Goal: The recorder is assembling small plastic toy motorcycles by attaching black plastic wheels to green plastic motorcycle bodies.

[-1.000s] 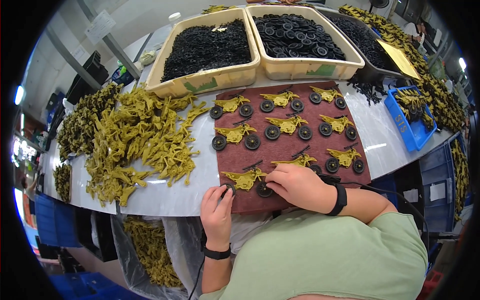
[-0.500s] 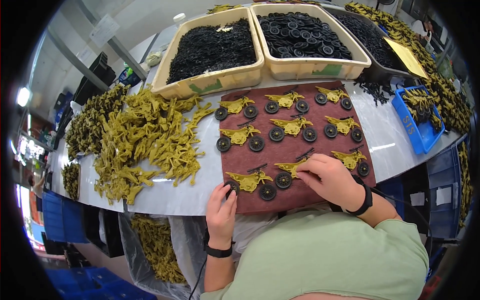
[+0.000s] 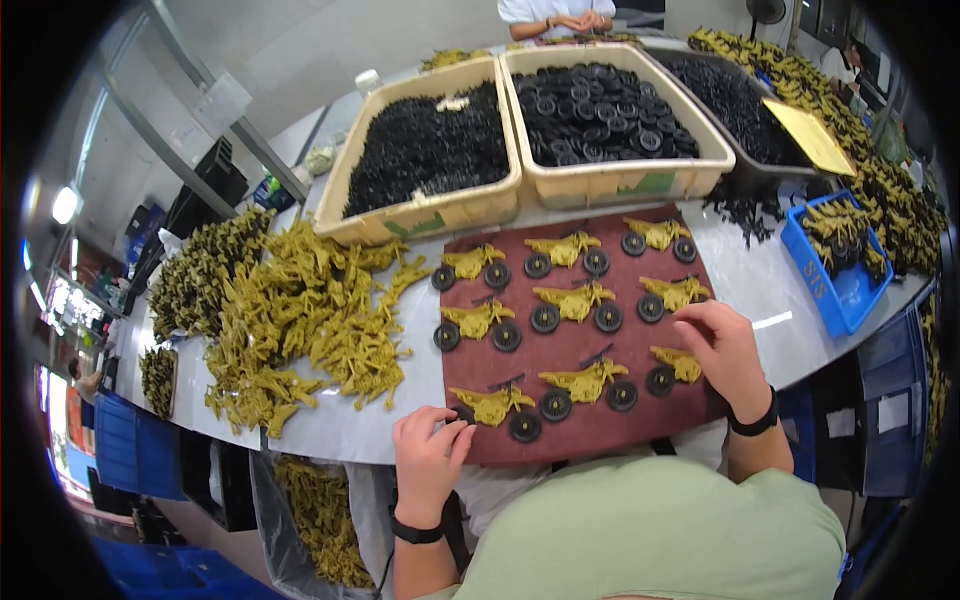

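Note:
Rows of small yellow toy motorbikes with black wheels lie on a dark red mat (image 3: 560, 350). My left hand (image 3: 428, 455) rests by the mat's front left corner, beside the rear wheel of the front left motorbike (image 3: 492, 405). Its fingers are bent towards the thumb; whether they pinch the wheel is hard to see. Over the front right motorbike (image 3: 682, 364) is my right hand (image 3: 728, 352), fingertips drawn together and hiding that motorbike's front wheel. Anything between them is too small to make out. Both wheels show on the front middle motorbike (image 3: 588, 383).
Yellow body parts (image 3: 300, 320) are heaped left of the mat. Behind it stand a cream bin of small black parts (image 3: 420, 150), a cream bin of black wheels (image 3: 600, 110) and a dark bin (image 3: 745, 115). A blue tray (image 3: 850, 310) is at right. Across the table is a person (image 3: 560, 18).
My right hand has moved right, from the front middle motorbike to the front right one. My left hand stays near the same wheel. The view has tilted up, bringing the person across into sight.

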Demonstrator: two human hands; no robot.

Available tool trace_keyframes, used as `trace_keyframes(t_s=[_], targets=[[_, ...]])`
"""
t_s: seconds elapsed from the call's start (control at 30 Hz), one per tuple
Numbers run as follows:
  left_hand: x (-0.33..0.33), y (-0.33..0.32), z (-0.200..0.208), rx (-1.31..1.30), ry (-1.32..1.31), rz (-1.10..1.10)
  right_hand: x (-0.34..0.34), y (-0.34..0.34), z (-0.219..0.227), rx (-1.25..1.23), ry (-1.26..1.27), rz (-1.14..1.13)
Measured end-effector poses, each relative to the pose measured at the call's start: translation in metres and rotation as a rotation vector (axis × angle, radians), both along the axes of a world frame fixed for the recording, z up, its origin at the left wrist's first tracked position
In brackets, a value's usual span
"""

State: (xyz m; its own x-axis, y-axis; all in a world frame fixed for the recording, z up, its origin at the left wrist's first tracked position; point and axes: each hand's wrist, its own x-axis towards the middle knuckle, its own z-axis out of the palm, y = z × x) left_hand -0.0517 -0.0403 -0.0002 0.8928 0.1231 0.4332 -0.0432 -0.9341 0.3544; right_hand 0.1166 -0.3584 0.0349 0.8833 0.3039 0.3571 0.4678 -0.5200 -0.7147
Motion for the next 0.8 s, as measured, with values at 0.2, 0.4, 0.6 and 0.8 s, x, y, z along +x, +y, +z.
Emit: trace_keyframes(t_s=[0.2, 0.4, 0.6, 0.8], targets=[[0.085, 0.044, 0.041, -0.025, -0.188, 0.002, 0.034, -0.085, -0.038, -0.061, -0.055, -0.332], [0.262, 0.106, 0.057, 0.044, -0.093, -0.011, 0.038, -0.134, -0.069, -0.390, 0.057, -0.469], [0.390, 0.077, 0.031, 0.025, 0.523, 0.025, 0.021, -0.143, -0.069, -0.333, -0.061, -0.370], [0.443, 0.097, -0.013, 0.344, 0.718, -0.010, 0.031, -0.131, -0.067, -0.427, 0.074, -0.368]])
